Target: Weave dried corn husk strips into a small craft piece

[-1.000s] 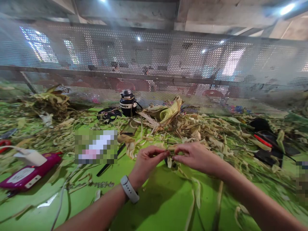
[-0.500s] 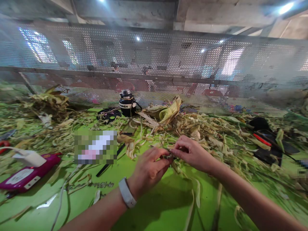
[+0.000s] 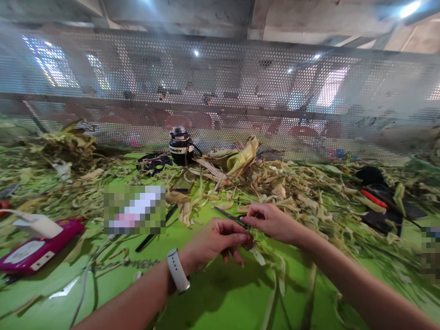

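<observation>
My left hand (image 3: 220, 238), with a white watch band on its wrist, is closed in a pinch at the middle of the green table (image 3: 213, 293). A small brownish piece (image 3: 250, 241) shows at its fingertips, its kind unclear. Pale dried husk strips (image 3: 260, 257) hang or lie just below. My right hand (image 3: 266, 219) is closed just beyond, its fingertips close to the left ones. From it a dark, slim pointed tool (image 3: 227, 214) reaches left above my left fingers; its grip end is hidden.
Dried leaf scraps (image 3: 295, 183) cover the table's back and sides. A black jar (image 3: 181, 149) stands at the back before a perforated screen (image 3: 220, 82). At left lie a magenta power strip (image 3: 44, 245) with a cable and a black stick (image 3: 151, 236). A red-handled item (image 3: 373, 198) lies right.
The dark pointed tool now shows, reaching left from my right hand. My left hand has turned and dropped slightly, with its lower fingers loosened. The view has shifted a little.
</observation>
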The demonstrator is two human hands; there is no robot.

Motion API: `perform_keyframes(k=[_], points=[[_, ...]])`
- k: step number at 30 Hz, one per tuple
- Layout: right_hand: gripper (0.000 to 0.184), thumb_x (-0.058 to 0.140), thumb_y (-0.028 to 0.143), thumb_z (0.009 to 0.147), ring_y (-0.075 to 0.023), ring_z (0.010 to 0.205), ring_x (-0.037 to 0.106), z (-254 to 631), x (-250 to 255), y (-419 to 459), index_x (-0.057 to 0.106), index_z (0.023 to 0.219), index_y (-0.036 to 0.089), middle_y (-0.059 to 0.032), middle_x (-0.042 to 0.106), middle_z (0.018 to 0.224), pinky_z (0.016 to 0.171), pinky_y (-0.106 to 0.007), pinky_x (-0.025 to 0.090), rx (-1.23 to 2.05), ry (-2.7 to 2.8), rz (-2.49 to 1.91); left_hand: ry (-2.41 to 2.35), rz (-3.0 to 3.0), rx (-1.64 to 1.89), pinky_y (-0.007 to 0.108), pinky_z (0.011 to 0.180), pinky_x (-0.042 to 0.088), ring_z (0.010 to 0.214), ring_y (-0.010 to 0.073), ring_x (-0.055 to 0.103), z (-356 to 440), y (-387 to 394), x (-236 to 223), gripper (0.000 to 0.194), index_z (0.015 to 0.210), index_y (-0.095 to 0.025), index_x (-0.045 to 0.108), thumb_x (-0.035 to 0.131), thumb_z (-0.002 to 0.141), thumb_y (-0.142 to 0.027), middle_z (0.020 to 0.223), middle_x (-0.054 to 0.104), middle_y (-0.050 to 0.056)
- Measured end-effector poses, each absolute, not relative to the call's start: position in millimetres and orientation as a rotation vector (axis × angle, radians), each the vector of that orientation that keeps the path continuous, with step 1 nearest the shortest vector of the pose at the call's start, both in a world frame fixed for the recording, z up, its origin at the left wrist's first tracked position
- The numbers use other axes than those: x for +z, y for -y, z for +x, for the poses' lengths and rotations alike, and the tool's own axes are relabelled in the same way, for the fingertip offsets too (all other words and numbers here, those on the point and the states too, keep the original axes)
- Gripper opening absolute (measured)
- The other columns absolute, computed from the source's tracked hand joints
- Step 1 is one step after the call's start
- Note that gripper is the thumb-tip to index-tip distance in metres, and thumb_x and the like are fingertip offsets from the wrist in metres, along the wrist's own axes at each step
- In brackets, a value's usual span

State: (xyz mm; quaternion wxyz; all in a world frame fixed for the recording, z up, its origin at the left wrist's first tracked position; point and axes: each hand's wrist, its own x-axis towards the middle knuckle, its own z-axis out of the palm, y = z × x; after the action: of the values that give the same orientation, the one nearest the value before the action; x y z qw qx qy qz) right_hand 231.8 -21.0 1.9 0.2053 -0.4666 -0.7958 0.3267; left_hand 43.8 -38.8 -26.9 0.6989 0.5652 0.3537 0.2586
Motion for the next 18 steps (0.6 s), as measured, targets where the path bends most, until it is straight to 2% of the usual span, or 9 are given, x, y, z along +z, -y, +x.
perform_keyframes(k=[4,10,14,18], points=[[0.036,0.052,0.047,0.083,-0.0082,0.055,0.038,234.3,0.2,20.3,0.052,0.067,0.015,0.0045,0.045,0.06,0.05,-0.02,0.031,0.938,2.249,-1.276,-0.785,1.232,0.504,0.016,0.039,0.031,0.045,0.0055,0.059,41.1,38.3,-24.3,0.025,0.074,-0.013,0.064,0.068,0.07,-0.037,0.084,0.072,0.004],[0.038,0.055,0.047,0.081,-0.0062,0.05,0.03,243.1,16.6,20.0,0.046,0.061,0.016,0.0067,0.036,0.055,0.045,-0.019,0.024,1.119,2.205,-1.249,-0.932,1.207,0.518,0.017,0.042,0.026,0.044,0.0039,0.049,38.5,36.2,-24.3,0.026,0.069,-0.013,0.066,0.071,0.065,-0.038,0.065,0.066,-0.001],[0.039,0.058,0.049,0.078,-0.0055,0.048,0.029,237.7,15.0,22.3,0.047,0.061,0.016,0.0074,0.035,0.054,0.043,-0.019,0.023,1.246,2.118,-1.194,-0.922,1.24,0.45,0.018,0.044,0.025,0.05,0.0057,0.049,40.5,40.2,-22.7,0.027,0.077,-0.014,0.07,0.072,0.064,-0.038,0.065,0.065,0.0],[0.038,0.06,0.048,0.078,-0.0067,0.051,0.034,224.1,4.2,27.0,0.05,0.062,0.015,0.0057,0.041,0.056,0.047,-0.02,0.027,1.124,2.106,-1.178,-0.862,1.28,0.36,0.019,0.045,0.025,0.052,0.0062,0.046,42.8,45.2,-22.0,0.029,0.084,-0.015,0.072,0.07,0.066,-0.038,0.071,0.067,0.001]])
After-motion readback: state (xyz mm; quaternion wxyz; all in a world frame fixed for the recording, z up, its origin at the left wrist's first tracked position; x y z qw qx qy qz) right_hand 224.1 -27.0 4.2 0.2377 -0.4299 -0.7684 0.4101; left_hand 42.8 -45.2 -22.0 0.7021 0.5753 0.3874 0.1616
